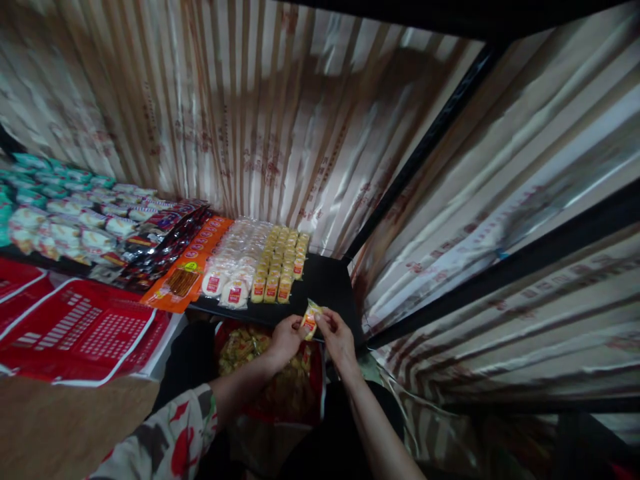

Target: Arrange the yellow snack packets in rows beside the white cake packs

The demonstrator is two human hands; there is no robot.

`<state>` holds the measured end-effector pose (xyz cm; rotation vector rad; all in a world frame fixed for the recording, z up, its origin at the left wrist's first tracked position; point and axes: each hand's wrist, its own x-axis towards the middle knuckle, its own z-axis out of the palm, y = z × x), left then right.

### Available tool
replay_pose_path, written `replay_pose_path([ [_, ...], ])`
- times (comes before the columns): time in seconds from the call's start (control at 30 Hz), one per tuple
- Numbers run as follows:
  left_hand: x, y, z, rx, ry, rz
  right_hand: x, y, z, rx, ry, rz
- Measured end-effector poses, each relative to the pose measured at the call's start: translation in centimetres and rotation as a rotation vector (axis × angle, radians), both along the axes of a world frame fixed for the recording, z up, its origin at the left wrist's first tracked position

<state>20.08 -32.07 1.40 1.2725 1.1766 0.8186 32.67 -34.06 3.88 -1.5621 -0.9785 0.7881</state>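
Both hands meet over the front edge of the black shelf [327, 280], around one small yellow snack packet [311, 321] with a red-orange label. My left hand [287, 343] grips its left side between thumb and fingers. On the upper right side, my right hand [340, 337] pinches the wrapper. Just beyond stand rows of matching yellow packets [271, 283], lined up on the shelf. Below my forearms sits a red bag [319, 383] filled with loose wrapped packets [245, 347], partly covered by my left arm.
Left of the yellow rows lie round white crackers in clear wrap [234, 292], an orange snack bag [180, 283], dark packs [160, 237] and teal packs [37, 180]. A red printed bag [95, 327] hangs at left. A striped curtain [250, 113] and black frame bar [425, 153] enclose the shelf.
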Motion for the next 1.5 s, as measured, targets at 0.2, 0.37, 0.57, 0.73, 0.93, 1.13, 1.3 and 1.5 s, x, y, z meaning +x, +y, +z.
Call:
replay_pose_path([
  [0.2, 1.2, 1.4, 1.5, 0.045, 0.057, 0.060, -0.1, 1.3, 0.4, 0.050, 0.054, 0.011],
  [0.37, 2.4, 2.2, 1.4, 0.053, 0.173, 0.130, 0.1, 3.2, -1.0, 0.052, 0.021, 0.019],
  [0.57, 3.8, 1.8, 0.2, 0.077, 0.281, 0.141, 0.7, 6.3, -3.4, 0.068, -0.041, 0.000],
  [0.73, 4.5, 2.6, 0.4, 0.101, 0.265, 0.129, 1.0, 9.1, -4.7, 0.058, -0.086, 0.004],
  [0.93, 4.8, 4.5, 1.2, 0.019, 0.170, 0.085, 0.7, 12.4, -5.9, 0.066, 0.047, 0.036],
  [1.13, 5.1, 6.0, 0.4, -0.016, 0.123, 0.111, 0.4, 13.5, -6.5, 0.063, -0.018, 0.060],
  [1.3, 5.1, 6.4, -0.4, -0.002, 0.064, 0.119, 0.5, 13.3, -7.4, 0.048, -0.061, 0.071],
  [1.5, 5.6, 6.7, -1.3, 0.024, -0.037, 0.175, 0.7, 13.5, -7.6, 0.067, -0.265, 0.067],
])
